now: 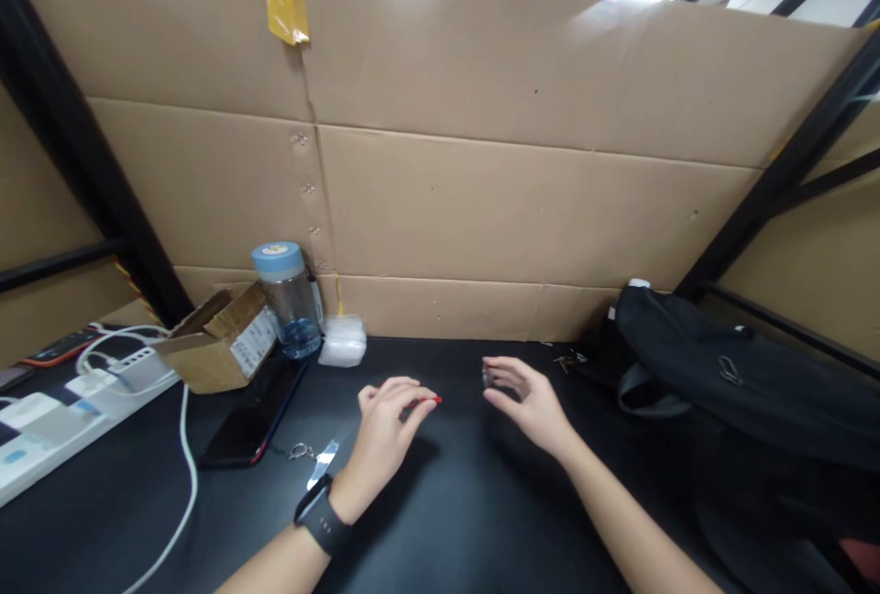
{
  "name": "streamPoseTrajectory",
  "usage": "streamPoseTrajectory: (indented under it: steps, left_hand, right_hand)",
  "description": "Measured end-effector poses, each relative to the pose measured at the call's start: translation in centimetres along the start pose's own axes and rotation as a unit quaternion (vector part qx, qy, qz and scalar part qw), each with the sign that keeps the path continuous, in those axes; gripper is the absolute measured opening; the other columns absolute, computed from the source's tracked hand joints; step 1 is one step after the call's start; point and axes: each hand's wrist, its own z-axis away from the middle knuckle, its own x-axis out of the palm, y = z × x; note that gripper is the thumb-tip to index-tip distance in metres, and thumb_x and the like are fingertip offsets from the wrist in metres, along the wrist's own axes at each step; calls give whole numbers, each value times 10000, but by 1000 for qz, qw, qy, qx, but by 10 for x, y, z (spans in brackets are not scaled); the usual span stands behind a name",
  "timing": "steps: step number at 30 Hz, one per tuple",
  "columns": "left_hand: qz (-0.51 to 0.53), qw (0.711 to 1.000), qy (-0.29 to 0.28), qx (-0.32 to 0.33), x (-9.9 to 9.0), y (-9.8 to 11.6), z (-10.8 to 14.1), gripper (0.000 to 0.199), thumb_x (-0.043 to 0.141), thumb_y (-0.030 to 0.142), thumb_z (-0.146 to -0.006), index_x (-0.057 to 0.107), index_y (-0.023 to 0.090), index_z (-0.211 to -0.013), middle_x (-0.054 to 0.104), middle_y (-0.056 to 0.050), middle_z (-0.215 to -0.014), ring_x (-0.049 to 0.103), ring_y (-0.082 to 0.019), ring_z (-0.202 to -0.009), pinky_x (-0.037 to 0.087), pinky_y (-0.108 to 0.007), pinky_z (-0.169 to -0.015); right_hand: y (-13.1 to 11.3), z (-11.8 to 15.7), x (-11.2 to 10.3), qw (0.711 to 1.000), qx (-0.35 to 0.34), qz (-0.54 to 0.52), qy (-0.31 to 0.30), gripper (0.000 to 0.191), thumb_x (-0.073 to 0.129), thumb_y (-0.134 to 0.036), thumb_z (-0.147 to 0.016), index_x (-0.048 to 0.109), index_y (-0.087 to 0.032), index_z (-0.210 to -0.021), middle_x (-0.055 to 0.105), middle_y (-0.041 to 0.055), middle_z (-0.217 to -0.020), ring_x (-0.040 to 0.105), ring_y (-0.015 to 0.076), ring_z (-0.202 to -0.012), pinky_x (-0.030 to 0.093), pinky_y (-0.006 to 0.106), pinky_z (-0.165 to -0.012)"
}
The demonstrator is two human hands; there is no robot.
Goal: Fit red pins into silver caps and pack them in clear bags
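My left hand [389, 429], with a dark watch [322, 516] on its wrist, is closed in a pinch on a small red object [438, 400] whose tip shows at the thumb and fingertips. To its right, my right hand [526, 400] is raised over the black table [454, 521], its thumb and fingers curved round a small clear object [488, 375] that is hard to make out. The two hands are apart. Left of my left wrist lie a metal key ring [301, 452] and a small shiny strip [325, 458].
On the left are a white power strip [103, 420] with cables, an open cardboard box [216, 346], a black phone [258, 415], a blue-lidded bottle [292, 310] and a white packet [343, 342]. Keys [570, 359] and a black bag [742, 383] lie on the right. Cardboard [446, 218] stands behind.
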Motion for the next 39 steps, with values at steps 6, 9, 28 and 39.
streamPoseTrajectory:
  steps: [6, 9, 28, 39]
  left_hand:
    - [-16, 999, 36, -7, 1, 6, 0, 194, 599, 376, -946, 767, 297, -890, 711, -45, -1124, 570, -284, -1160, 367, -435, -892]
    - [-22, 999, 49, -6, -1, 7, 1, 189, 590, 334, -941, 761, 285, -877, 689, -59, -1107, 571, -280, -1117, 385, -434, -879]
    - [26, 1000, 13, 3, 1, 12, 4, 124, 619, 297, -921, 736, 282, -885, 668, -56, -1026, 595, -258, -1044, 419, -447, -938]
    - [11, 1000, -3, -7, -1, 17, 5, 137, 586, 224, -929, 708, 259, -879, 650, -35, -1033, 573, -236, -1052, 365, -420, -920]
  right_hand:
    - [-36, 5, 66, 993, -41, -102, -32, 439, 818, -351, -772, 658, -234, -1164, 710, 83, -1186, 699, 248, -1082, 548, 429, -1009]
    - [-30, 6, 78, 993, -50, -104, -19, 410, 833, -352, -751, 671, -229, -1107, 716, 85, -1175, 704, 253, -1066, 565, 419, -972]
    - [-19, 26, 87, 978, 44, -205, 11, 377, 887, -322, -686, 649, -234, -965, 706, 95, -1213, 717, 276, -1046, 564, 421, -919]
    - [-17, 27, 86, 987, 11, -157, 18, 336, 859, -288, -724, 660, -228, -988, 719, 94, -1201, 703, 263, -1072, 565, 383, -898]
